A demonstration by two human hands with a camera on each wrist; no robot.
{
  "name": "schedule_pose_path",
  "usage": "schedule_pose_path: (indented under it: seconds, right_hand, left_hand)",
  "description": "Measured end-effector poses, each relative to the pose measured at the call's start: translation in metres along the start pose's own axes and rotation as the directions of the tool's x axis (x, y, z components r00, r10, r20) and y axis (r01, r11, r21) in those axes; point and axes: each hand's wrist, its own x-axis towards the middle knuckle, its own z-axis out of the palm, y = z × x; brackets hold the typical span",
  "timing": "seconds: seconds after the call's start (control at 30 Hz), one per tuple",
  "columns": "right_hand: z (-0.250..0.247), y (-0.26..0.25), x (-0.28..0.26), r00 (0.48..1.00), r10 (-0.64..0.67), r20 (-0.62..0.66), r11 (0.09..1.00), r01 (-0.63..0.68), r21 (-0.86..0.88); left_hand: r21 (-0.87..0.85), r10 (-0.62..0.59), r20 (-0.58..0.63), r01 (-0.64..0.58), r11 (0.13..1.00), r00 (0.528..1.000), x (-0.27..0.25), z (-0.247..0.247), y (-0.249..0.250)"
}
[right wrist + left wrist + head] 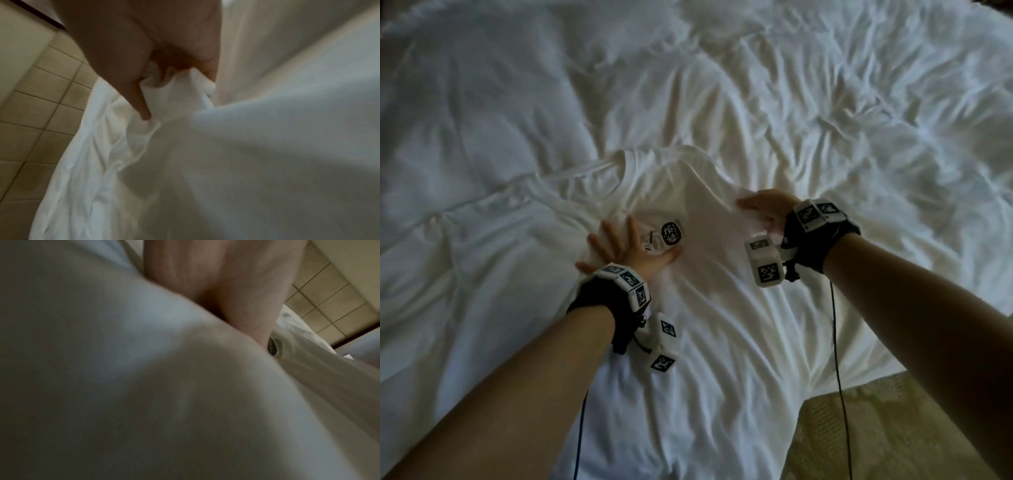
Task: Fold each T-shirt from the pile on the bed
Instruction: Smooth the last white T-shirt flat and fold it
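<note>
A white T-shirt (715, 308) lies front up on the bed, its collar toward the far left and a small black logo (672, 233) on the chest. My left hand (619, 246) presses flat on the chest just left of the logo, fingers spread. My right hand (763, 209) grips a bunch of the shirt's cloth at its right shoulder edge. In the right wrist view my right hand (144, 48) has thumb and fingers curled round the gathered cloth (170, 87). Most of the left wrist view is blurred shirt (144, 386), with my left hand (216, 280) and the logo (273, 348) beyond.
The white rumpled duvet (517, 85) covers the bed all around the shirt. A beige textured surface (876, 428) shows past the bed's edge at the bottom right. Thin dark cables (837, 359) hang from both wrists. Beige tiles (41, 97) show beside the bed.
</note>
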Motion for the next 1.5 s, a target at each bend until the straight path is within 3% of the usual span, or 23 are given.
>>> schedule_pose_path:
  seconds: [0.07, 0.2, 0.3, 0.37, 0.5, 0.63, 0.73, 0.83, 0.93, 1.03, 1.17, 1.3, 1.37, 1.5]
  right_hand:
    - [-0.010, -0.009, 0.009, 0.978, -0.078, -0.194, 0.996, 0.067, -0.060]
    - [-0.042, -0.032, 0.015, 0.892, -0.145, -0.428, 0.989, 0.145, -0.033]
    - [-0.057, -0.030, 0.028, 0.851, -0.165, -0.498, 0.982, 0.097, -0.160]
    - [-0.055, -0.020, 0.033, 0.847, -0.130, -0.515, 0.987, 0.058, -0.153]
    - [-0.044, -0.004, 0.031, 0.872, 0.075, -0.484, 0.997, -0.080, 0.011]
    - [-0.036, 0.014, 0.026, 0.945, 0.189, -0.267, 0.968, -0.134, 0.212]
    - [-0.033, 0.025, 0.020, 0.975, 0.204, -0.093, 0.964, -0.184, 0.191]
    - [-0.034, 0.025, 0.015, 0.967, 0.126, -0.221, 0.986, -0.097, 0.138]
    - [-0.037, 0.023, 0.010, 0.910, 0.048, -0.411, 0.999, -0.034, 0.042]
    - [-0.032, 0.023, -0.002, 0.927, 0.007, -0.374, 0.979, -0.083, -0.186]
    - [-0.024, 0.017, -0.003, 0.839, -0.067, -0.539, 0.964, -0.086, -0.253]
    - [-0.015, 0.002, -0.016, 0.798, -0.116, -0.591, 0.944, -0.097, -0.316]
    - [-0.002, -0.005, -0.026, 0.805, -0.215, -0.554, 0.921, -0.022, -0.390]
    - [0.037, -0.013, -0.047, 0.841, -0.455, -0.292, 0.770, 0.207, -0.604]
  left_hand:
    - [-0.001, -0.004, -0.005, 0.004, 1.000, 1.000, 0.000, 0.002, 0.000]
    - [0.017, 0.003, -0.013, -0.002, 1.000, 1.000, 0.001, 0.004, 0.000]
    - [0.020, 0.008, -0.015, -0.007, 1.000, 1.000, 0.004, 0.006, -0.001]
    - [0.022, 0.005, -0.013, -0.005, 1.000, 1.000, 0.005, 0.007, -0.001]
    - [0.026, 0.004, -0.002, -0.004, 1.000, 1.000, 0.005, 0.006, 0.000]
    - [0.033, 0.006, -0.008, -0.006, 0.999, 1.000, 0.005, 0.007, 0.000]
    - [0.044, 0.001, -0.015, -0.001, 0.999, 1.000, 0.006, 0.007, -0.001]
    - [0.054, 0.004, -0.019, -0.003, 0.999, 1.000, 0.006, 0.007, -0.001]
    - [0.059, 0.007, -0.033, -0.005, 0.998, 0.999, 0.007, 0.008, -0.001]
    - [0.066, 0.006, -0.042, -0.003, 0.998, 0.999, 0.007, 0.009, -0.002]
    - [0.069, 0.022, -0.045, -0.019, 0.997, 0.999, 0.004, 0.007, -0.002]
    - [0.092, 0.074, -0.082, -0.066, 0.994, 0.994, -0.006, 0.000, -0.013]
    - [0.077, 0.069, -0.129, -0.060, 0.995, 0.989, -0.010, -0.006, -0.028]
    - [0.071, -0.024, -0.257, 0.043, 0.997, 0.966, -0.016, -0.027, -0.084]
